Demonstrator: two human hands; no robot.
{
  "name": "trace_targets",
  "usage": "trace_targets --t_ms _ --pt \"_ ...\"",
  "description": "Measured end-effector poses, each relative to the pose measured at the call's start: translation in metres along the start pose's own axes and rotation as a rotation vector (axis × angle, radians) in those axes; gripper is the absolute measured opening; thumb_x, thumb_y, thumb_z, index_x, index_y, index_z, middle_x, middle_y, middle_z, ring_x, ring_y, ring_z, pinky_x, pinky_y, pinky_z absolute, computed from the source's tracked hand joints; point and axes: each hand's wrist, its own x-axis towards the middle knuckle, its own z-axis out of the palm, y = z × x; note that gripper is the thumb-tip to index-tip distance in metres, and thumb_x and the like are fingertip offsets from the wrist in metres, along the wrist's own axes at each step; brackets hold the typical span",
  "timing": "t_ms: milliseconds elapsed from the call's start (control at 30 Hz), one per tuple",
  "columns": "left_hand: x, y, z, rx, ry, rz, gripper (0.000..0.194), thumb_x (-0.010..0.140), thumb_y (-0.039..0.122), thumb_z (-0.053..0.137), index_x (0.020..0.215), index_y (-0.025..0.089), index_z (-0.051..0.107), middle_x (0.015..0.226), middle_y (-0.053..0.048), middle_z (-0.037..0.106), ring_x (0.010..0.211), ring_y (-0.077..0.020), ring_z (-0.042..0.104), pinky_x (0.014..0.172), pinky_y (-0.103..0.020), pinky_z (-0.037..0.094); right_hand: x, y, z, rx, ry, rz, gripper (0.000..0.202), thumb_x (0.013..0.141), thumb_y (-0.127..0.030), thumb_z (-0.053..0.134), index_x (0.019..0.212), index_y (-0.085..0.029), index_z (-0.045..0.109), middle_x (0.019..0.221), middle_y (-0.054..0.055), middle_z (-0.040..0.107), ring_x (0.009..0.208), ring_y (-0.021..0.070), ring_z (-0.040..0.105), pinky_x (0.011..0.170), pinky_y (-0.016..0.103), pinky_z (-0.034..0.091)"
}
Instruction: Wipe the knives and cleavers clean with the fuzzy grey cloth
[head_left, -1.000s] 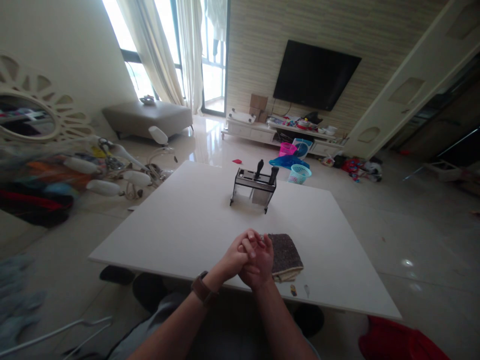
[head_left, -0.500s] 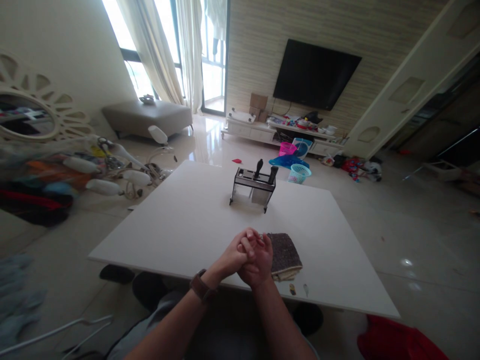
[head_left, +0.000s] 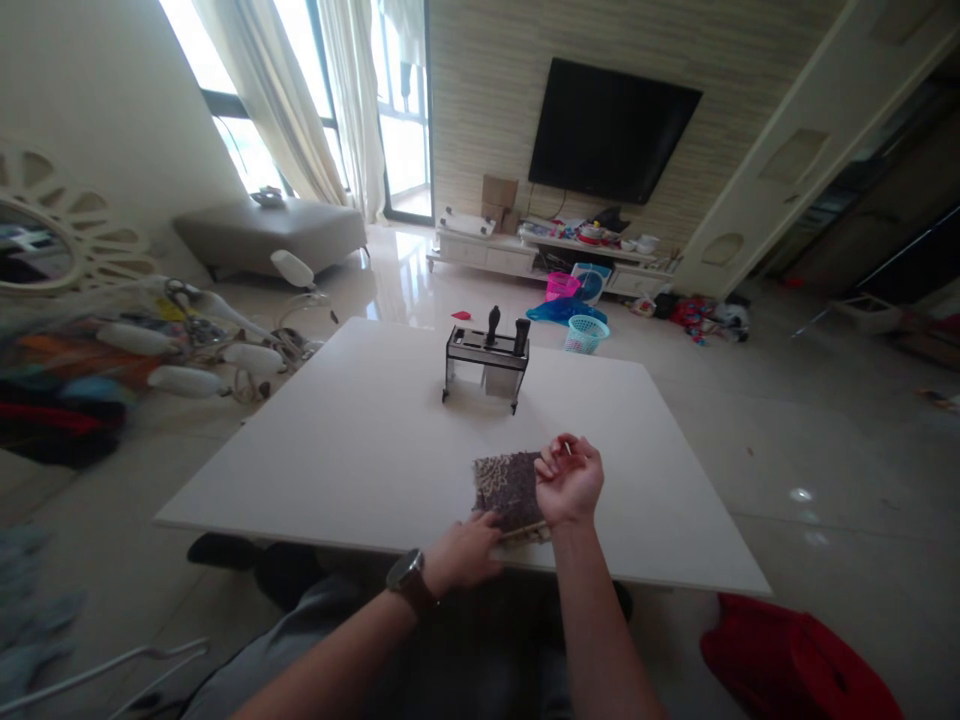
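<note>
A folded brown patterned cloth [head_left: 510, 492] lies near the front edge of the white table [head_left: 360, 430]. My left hand [head_left: 466, 552], with a watch on its wrist, rests at the cloth's lower left corner, fingers apart. Raised over the cloth's right side, my right hand [head_left: 570, 480] is turned palm up with loosely curled fingers and nothing visible in it. Farther back on the table stands a knife rack [head_left: 487, 350] with two black handles sticking up.
Beyond the table are a teal basket [head_left: 586, 334], a pink basket [head_left: 562, 286] and a low TV cabinet [head_left: 491, 256]. A lamp with white shades [head_left: 187, 380] stands at the left. Red fabric [head_left: 795, 650] is at the lower right.
My clasped hands have come apart. The left has come down to the cloth's left corner, the right has moved right. The view has shifted slightly.
</note>
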Motion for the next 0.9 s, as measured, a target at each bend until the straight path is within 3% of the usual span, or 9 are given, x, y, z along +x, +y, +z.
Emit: trace_targets --t_ms 100,233,467,600,700,767,833,900 --pt "0.008 0.008 0.033 0.118 -0.129 -0.032 0.065 0.079 0.039 0.071 0.142 0.026 0.062 0.174 -0.011 0.024 0.159 -0.0429 0.020 0.114 -0.073 0.037 -0.005 -0.013 -0.002 0.018 0.013 0.009 0.017 0.076 -0.036 0.071 0.075 -0.020 0.066 0.064 -0.004 0.051 0.048 0.0059 0.036 0.042 0.018 0.027" --pt "0.021 0.009 0.048 0.225 -0.097 -0.072 0.080 0.079 0.031 0.070 0.156 0.028 0.047 0.176 -0.010 0.017 0.161 -0.0409 0.013 0.118 -0.079 0.022 -0.009 -0.026 -0.004 0.024 0.010 0.017 0.017 0.076 -0.036 0.070 0.074 -0.020 0.065 0.063 -0.004 0.050 0.048 0.0060 0.035 0.042 0.018 0.027" --pt "0.035 -0.017 0.017 0.226 -0.030 -0.190 0.072 0.081 0.019 0.064 0.152 0.026 0.052 0.176 -0.009 0.019 0.161 -0.0401 0.015 0.120 -0.077 0.025 -0.011 -0.040 -0.013 -0.014 0.004 0.026 0.016 0.076 -0.035 0.071 0.074 -0.020 0.063 0.062 -0.005 0.049 0.047 0.0057 0.034 0.042 0.017 0.026" --pt "0.040 -0.030 0.003 0.110 -0.027 -0.155 0.051 0.082 0.022 0.066 0.133 0.024 0.067 0.171 -0.012 0.033 0.158 -0.0421 0.025 0.120 -0.073 0.029 -0.013 -0.040 -0.011 -0.026 0.026 0.059 0.016 0.075 -0.032 0.070 0.072 -0.019 0.062 0.060 -0.005 0.049 0.046 0.0049 0.032 0.041 0.017 0.024" --pt "0.050 -0.038 -0.013 -0.093 0.160 -0.021 0.033 0.084 0.026 0.066 0.116 0.020 0.073 0.145 -0.014 0.062 0.140 -0.0335 0.054 0.119 -0.052 0.042 -0.014 -0.041 -0.008 -0.006 0.068 0.084 0.015 0.073 -0.030 0.071 0.070 -0.018 0.062 0.060 -0.005 0.050 0.045 0.0041 0.032 0.040 0.016 0.024" --pt "0.061 -0.044 -0.036 -0.276 0.395 -0.027 0.037 0.084 0.029 0.067 0.120 0.019 0.069 0.130 -0.013 0.070 0.125 -0.0298 0.065 0.111 -0.047 0.051 -0.014 -0.042 -0.005 0.009 0.086 0.092 0.015 0.072 -0.030 0.072 0.070 -0.018 0.062 0.059 -0.006 0.051 0.045 0.0038 0.032 0.040 0.016 0.024" --pt "0.076 -0.048 -0.071 -0.440 0.636 -0.118 0.031 0.085 0.033 0.067 0.111 0.017 0.067 0.119 -0.014 0.073 0.115 -0.0291 0.070 0.100 -0.045 0.057 -0.013 -0.043 -0.004 0.020 0.095 0.100 0.016 0.071 -0.029 0.072 0.070 -0.018 0.062 0.059 -0.006 0.051 0.045 0.0038 0.032 0.039 0.016 0.024" --pt "0.095 -0.048 -0.115 -0.487 0.844 -0.152 0.028 0.084 0.026 0.067 0.109 0.014 0.065 0.113 -0.014 0.074 0.108 -0.0264 0.072 0.101 -0.043 0.056 -0.012 -0.045 -0.005 0.023 0.096 0.109 0.016 0.071 -0.029 0.072 0.070 -0.018 0.062 0.059 -0.006 0.051 0.044 0.0039 0.032 0.039 0.016 0.024"
